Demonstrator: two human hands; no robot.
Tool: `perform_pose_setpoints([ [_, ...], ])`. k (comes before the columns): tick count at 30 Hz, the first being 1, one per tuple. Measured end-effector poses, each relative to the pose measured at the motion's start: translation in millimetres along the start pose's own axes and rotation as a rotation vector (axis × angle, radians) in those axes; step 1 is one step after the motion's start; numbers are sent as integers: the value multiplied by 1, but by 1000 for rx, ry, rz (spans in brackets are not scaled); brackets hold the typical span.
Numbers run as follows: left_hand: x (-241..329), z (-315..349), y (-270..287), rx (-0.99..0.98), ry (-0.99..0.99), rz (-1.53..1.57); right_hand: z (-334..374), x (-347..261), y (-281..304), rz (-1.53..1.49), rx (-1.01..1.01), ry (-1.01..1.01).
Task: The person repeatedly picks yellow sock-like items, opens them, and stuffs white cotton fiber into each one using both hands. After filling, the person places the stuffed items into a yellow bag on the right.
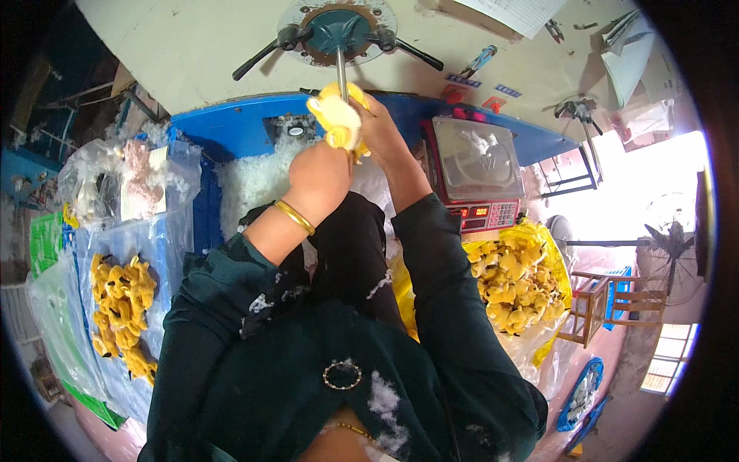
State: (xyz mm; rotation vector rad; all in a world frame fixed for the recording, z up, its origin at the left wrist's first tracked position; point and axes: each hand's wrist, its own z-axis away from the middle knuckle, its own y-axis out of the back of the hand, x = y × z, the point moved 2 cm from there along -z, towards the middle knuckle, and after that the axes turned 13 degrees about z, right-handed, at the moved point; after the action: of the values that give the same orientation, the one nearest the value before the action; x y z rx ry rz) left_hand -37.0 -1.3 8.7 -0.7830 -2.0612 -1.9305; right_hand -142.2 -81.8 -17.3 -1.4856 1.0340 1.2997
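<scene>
A small yellow plush toy [337,115] with a pale patch is fitted on the end of a thin metal tube [342,65]. That tube juts toward me from a round, dark green machine outlet [339,32] with black handles on both sides. My left hand [319,179], a gold bangle at its wrist, is closed on the toy's near end. My right hand [379,132] grips the toy from its right side, near the tube. Several fingertips are hidden behind the toy.
White stuffing fluff [258,185] lies below the blue machine edge [231,122]. A red digital scale [481,165] stands on the right, above a yellow bag [568,286] full of yellow plush pieces. More yellow plush toys [123,296] lie on plastic-covered blue crates [171,254] at left.
</scene>
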Motion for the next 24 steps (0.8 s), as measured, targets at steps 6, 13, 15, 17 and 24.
perform_pose_setpoints([
  [6,-16,5,-17,197,-175,-151,-5,8,-5,-59,-10,-140],
  [13,-37,-37,-27,238,-220,-12,-33,8,-3,-59,-30,-9],
  [15,-37,-38,-28,274,-225,-49,-37,11,-4,-78,-4,-13],
  [17,-34,-31,-22,229,-180,-81,-27,8,-5,-54,26,-99],
  [24,-19,23,10,-370,183,1033,15,-1,-5,71,67,-120],
])
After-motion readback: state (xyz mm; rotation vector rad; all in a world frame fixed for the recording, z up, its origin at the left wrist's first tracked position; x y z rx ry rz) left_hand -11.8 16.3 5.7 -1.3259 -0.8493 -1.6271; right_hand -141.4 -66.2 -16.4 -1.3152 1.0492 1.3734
